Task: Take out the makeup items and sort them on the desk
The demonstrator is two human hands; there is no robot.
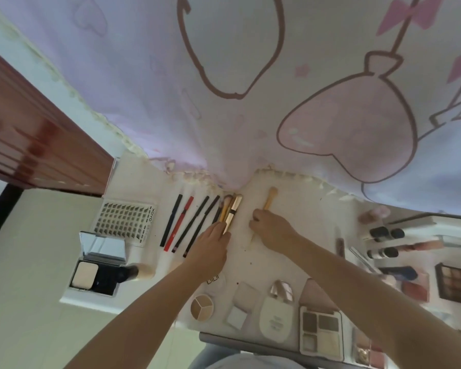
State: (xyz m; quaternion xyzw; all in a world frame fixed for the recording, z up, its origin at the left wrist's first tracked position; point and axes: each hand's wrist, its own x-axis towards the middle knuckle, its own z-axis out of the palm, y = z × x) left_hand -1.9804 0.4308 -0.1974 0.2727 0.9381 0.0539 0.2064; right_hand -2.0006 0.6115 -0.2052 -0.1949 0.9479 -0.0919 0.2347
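My left hand (213, 245) lies on the white desk (298, 217) with its fingertips touching the near ends of a bunch of gold-handled brushes (230, 209). My right hand (269, 226) pinches a gold-handled makeup brush (270, 199) whose fluffy head points away from me. Left of the brushes, several dark pencils and a red one (180, 222) lie in a row. Farther left are a lash tray (125, 218) and an open powder compact (97, 265).
Along the near edge sit a round concealer pot (202, 307), a white puff (240, 306), a white cushion case (276, 319) and an eyeshadow palette (320, 331). Bottles (383, 234) and a dark palette (454, 283) crowd the right. A pink printed curtain (250, 89) hangs behind.
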